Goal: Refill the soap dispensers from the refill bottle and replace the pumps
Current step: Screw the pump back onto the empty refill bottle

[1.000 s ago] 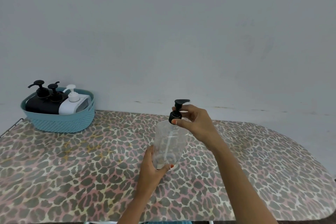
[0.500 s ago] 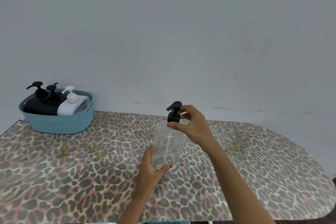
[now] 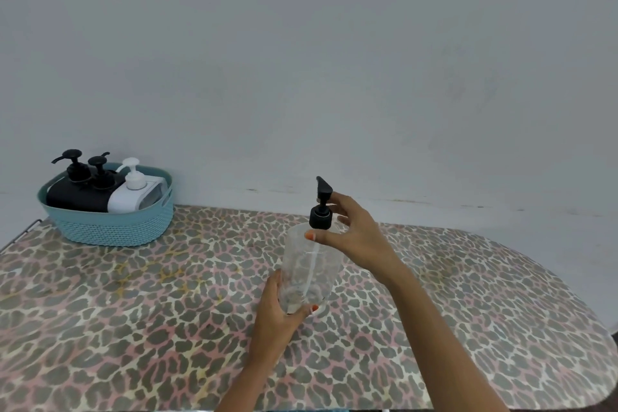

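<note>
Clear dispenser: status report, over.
Left hand grips clear dispenser base. Right hand curls round black pump, seated on neck. Basket off to the left, nothing blocking.

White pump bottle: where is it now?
Head view, far left: the white pump bottle sits in the teal basket, at its right end, beside two black pump bottles.
</note>
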The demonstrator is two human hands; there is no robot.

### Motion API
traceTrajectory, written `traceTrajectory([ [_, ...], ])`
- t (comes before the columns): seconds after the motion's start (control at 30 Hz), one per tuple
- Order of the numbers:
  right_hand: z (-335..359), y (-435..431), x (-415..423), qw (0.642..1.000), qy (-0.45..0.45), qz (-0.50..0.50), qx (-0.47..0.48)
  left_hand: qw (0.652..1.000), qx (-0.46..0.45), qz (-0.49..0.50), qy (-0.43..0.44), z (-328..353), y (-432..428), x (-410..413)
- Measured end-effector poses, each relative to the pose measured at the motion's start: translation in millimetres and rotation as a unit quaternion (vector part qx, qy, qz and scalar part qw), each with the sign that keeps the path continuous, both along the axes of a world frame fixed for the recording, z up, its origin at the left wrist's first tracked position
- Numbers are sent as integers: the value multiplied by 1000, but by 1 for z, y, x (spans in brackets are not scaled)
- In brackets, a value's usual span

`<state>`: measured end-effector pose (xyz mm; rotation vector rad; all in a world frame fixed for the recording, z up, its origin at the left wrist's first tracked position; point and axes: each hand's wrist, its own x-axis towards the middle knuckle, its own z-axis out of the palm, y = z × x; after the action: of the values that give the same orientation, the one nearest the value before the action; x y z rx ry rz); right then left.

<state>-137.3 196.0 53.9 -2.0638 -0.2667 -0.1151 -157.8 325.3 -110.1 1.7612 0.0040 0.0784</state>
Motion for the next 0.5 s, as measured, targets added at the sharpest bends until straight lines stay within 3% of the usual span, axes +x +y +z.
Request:
traceTrajectory([
  [0.1, 3, -7, -2, 997, 24, 30, 70, 1000, 6, 4, 1, -1, 1, 1],
  [0.27, -3, -1, 2, 998, -33, -48, 2, 1000, 8, 6, 10, -4, 1, 1],
  [0.5, -8, -2, 0, 1000, -10, -3, 25, 1000, 5, 6, 10, -5, 1, 3],
])
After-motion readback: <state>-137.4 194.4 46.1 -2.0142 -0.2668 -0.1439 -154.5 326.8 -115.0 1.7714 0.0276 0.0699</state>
